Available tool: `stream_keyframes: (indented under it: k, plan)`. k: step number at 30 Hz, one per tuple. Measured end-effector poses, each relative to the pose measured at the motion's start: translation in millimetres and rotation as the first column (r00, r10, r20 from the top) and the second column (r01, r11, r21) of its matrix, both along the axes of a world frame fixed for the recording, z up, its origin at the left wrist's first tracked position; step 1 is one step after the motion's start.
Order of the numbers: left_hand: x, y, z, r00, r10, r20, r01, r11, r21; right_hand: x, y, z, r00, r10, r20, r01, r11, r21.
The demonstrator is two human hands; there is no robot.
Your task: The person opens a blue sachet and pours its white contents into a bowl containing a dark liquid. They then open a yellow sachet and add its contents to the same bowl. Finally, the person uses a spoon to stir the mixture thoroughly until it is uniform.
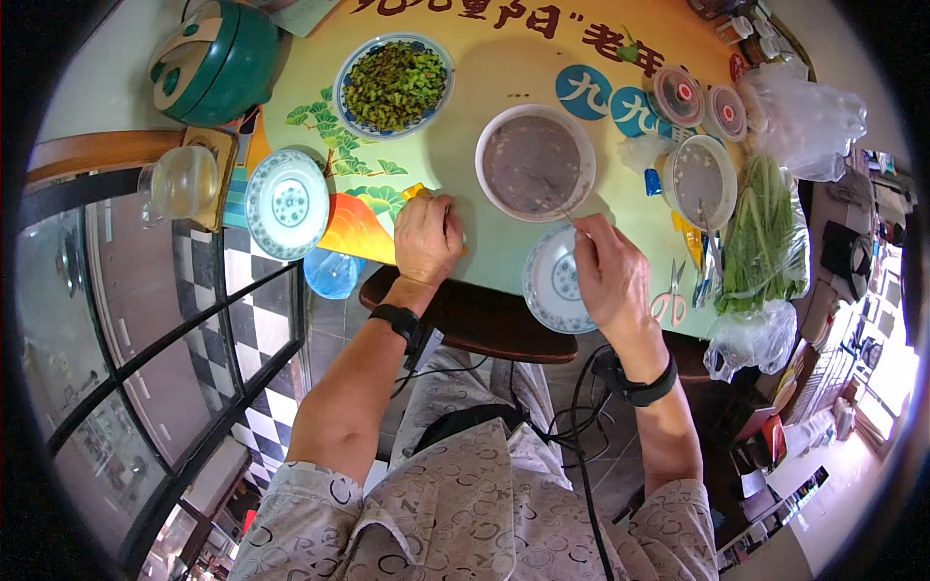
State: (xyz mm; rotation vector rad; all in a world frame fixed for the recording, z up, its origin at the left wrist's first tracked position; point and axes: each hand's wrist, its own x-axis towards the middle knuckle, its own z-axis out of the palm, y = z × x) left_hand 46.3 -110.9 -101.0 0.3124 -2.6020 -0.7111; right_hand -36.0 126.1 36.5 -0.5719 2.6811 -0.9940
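Note:
My right hand point(610, 272) holds the handle of a utensil, likely a spoon, whose end dips into a white bowl of purplish-grey porridge point(534, 163). Below that bowl, partly behind the hand, lies a patterned plate point(545, 279). Closed loosely, my left hand point(427, 236) rests at the table's near edge beside a small yellow item point(415, 192); whether its fingers hold anything is hidden. A blue-rimmed plate of chopped green vegetables point(394, 86) stands farther back. Another patterned plate point(288, 205) sits at the left edge of the table.
At right are a smaller bowl with a utensil point(699, 181), lidded containers point(678, 98), scissors with pink handles point(670, 298), leafy greens in plastic point(763, 240) and plastic bags point(803, 120). At left stand a green appliance point(218, 65) and a glass jug point(185, 181). Black cables point(577, 428) hang by my lap.

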Motion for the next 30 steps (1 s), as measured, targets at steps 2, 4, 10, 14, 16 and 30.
stream_keyframes:
  k: [2,4,10,14,16,30]
  plan:
    - [0,0,1,1.0,-0.004,0.003,0.004,1.0,-0.005,-1,-10,-10,1.0,-0.008,0.005,0.008,1.0,-0.014]
    - [-1,2,0,1.0,-0.005,0.003,0.005,1.0,0.0,-5,-18,-19,0.999,-0.026,-0.025,0.026,1.0,-0.014]
    - [1,0,-5,0.999,0.002,0.033,-0.002,1.0,-0.006,-28,-14,-16,0.988,-0.081,-0.134,0.079,0.997,-0.022]
    - [1,1,-4,1.0,0.006,0.021,-0.006,1.0,-0.011,-25,8,-8,0.984,-0.09,-0.152,0.089,0.996,-0.012]
    - [2,1,-3,0.999,0.007,0.034,-0.006,1.0,-0.012,-18,17,-3,0.993,-0.074,-0.097,0.078,0.996,0.043]
    - [0,2,-4,1.0,0.004,0.001,-0.004,1.0,-0.03,-29,-16,-24,0.99,-0.106,-0.093,0.099,0.992,-0.084]
